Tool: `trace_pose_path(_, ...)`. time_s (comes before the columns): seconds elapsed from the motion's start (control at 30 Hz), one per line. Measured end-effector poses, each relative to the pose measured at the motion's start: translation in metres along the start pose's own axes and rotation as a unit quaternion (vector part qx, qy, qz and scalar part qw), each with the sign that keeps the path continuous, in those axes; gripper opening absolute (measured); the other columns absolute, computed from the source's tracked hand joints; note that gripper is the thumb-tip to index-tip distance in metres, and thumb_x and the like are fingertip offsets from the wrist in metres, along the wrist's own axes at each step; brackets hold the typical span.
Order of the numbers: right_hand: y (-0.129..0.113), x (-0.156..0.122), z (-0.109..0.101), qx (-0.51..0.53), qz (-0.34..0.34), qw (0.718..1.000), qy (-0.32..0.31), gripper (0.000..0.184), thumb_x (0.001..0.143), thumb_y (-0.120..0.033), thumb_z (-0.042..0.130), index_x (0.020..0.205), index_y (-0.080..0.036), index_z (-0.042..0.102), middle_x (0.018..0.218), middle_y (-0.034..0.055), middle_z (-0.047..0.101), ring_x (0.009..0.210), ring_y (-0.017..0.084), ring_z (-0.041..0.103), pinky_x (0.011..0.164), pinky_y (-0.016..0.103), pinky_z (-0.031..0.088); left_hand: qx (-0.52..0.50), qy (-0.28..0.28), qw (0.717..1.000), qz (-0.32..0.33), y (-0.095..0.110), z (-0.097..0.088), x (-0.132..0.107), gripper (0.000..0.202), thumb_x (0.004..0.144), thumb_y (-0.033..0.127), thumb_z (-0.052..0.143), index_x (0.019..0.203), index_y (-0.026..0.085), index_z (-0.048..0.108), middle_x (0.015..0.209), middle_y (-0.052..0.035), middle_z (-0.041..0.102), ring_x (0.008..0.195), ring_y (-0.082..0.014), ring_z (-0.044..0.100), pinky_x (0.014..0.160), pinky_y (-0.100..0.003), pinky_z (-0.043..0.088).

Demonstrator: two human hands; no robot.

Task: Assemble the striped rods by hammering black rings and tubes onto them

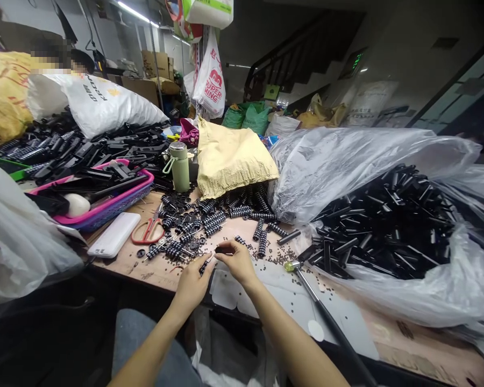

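My left hand [194, 277] is closed round a black-and-white ribbed cylinder [204, 266] at the table's front edge. Close beside it, my right hand [237, 261] pinches a small dark piece [218, 250] near the cylinder's end. The fingers partly hide both, and I cannot tell whether they touch. More ribbed cylinders [213, 223] lie heaped beyond my hands, among round black discs. Tiny dark rings [272, 250] are scattered across the wood. A hammer [306, 285] with a yellowish head lies to the right, its head on the table.
Red-handled scissors [148, 231], a white power-bank-like box [114, 235] and a pink-rimmed basket [100, 215] are on the left. Behind stand a green flask [179, 166] and a yellow sack [234, 156]. A large clear bag [331, 161] spills black plastic parts [387, 226] at right.
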State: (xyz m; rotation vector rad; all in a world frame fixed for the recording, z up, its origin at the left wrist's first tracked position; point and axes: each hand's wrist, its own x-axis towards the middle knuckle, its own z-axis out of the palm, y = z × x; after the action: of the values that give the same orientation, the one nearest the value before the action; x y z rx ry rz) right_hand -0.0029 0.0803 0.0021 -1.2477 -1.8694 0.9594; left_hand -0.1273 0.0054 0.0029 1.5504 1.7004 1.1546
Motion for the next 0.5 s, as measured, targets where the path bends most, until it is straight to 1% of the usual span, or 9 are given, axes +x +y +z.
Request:
trace_pose_path(0.13, -0.009, -0.016, -0.006, 0.139, 0.023, 0.990, 0.011, 0.018, 0.063, -0.017, 0.063, 0.081, -0.015, 0.060, 0.078, 0.0038, 0.065, 0.073, 0.014, 0.062, 0.069, 0.027, 0.052, 0.001, -0.010, 1.000, 0.010, 0.005, 0.005, -0.003, 0.036, 0.082, 0.036, 0.042, 0.108, 0.016, 0.057, 0.109, -0.0093, 0.060, 0.104, -0.0192, 0.053, 0.092, -0.035, 0.040)
trace_pose_path(0.2, -0.010, -0.022, -0.009, 0.164, 0.019, 0.986, 0.017, 0.018, 0.062, -0.016, 0.063, 0.080, -0.015, 0.061, 0.076, 0.0032, 0.065, 0.073, 0.015, 0.062, 0.069, 0.028, 0.052, 0.008, -0.012, 1.000, 0.017, 0.008, 0.006, -0.005, 0.034, 0.082, 0.035, 0.043, 0.107, 0.017, 0.058, 0.107, -0.0091, 0.061, 0.102, -0.0196, 0.054, 0.090, -0.035, 0.041)
trace_pose_path(0.27, -0.010, -0.027, -0.013, 0.159, -0.014, 0.987, 0.017, 0.018, 0.065, -0.017, 0.060, 0.083, -0.016, 0.063, 0.080, 0.0036, 0.066, 0.075, 0.015, 0.062, 0.071, 0.029, 0.053, 0.012, -0.019, 1.000, 0.021, 0.011, 0.007, -0.006, 0.034, 0.082, 0.035, 0.044, 0.106, 0.017, 0.059, 0.106, -0.0092, 0.061, 0.102, -0.0200, 0.054, 0.090, -0.035, 0.042)
trace_pose_path(0.33, -0.010, -0.031, -0.017, 0.142, -0.066, 0.988, 0.017, 0.018, 0.069, -0.016, 0.056, 0.085, -0.017, 0.064, 0.088, 0.0044, 0.066, 0.082, 0.015, 0.062, 0.076, 0.030, 0.051, 0.008, -0.022, 1.000, 0.017, 0.011, 0.006, -0.007, 0.036, 0.082, 0.036, 0.043, 0.110, 0.017, 0.056, 0.110, -0.0095, 0.059, 0.105, -0.0200, 0.052, 0.092, -0.036, 0.040)
trace_pose_path(0.37, -0.011, -0.033, -0.018, 0.135, -0.087, 0.987, 0.010, 0.019, 0.070, -0.016, 0.055, 0.086, -0.018, 0.064, 0.093, 0.0047, 0.066, 0.086, 0.016, 0.061, 0.079, 0.030, 0.050, 0.004, -0.021, 1.000, 0.011, 0.010, 0.005, -0.007, 0.038, 0.082, 0.036, 0.042, 0.113, 0.017, 0.054, 0.114, -0.0095, 0.057, 0.109, -0.0199, 0.050, 0.094, -0.036, 0.038)
trace_pose_path(0.43, -0.014, -0.033, -0.018, 0.134, -0.107, 0.985, -0.022, 0.020, 0.072, -0.015, 0.053, 0.087, -0.018, 0.065, 0.099, 0.0045, 0.064, 0.092, 0.016, 0.060, 0.084, 0.030, 0.048, -0.006, -0.014, 1.000, -0.003, 0.006, 0.000, -0.008, 0.041, 0.083, 0.037, 0.041, 0.118, 0.018, 0.050, 0.118, -0.0093, 0.054, 0.113, -0.0194, 0.046, 0.095, -0.035, 0.036)
trace_pose_path(0.5, -0.021, -0.027, -0.014, 0.146, -0.109, 0.980, -0.084, 0.021, 0.073, -0.014, 0.050, 0.088, -0.019, 0.065, 0.101, 0.0034, 0.064, 0.093, 0.015, 0.059, 0.084, 0.029, 0.047, -0.018, 0.001, 1.000, -0.015, 0.000, -0.008, -0.009, 0.040, 0.083, 0.037, 0.040, 0.117, 0.018, 0.049, 0.111, -0.0087, 0.058, 0.109, -0.0193, 0.049, 0.092, -0.034, 0.039)
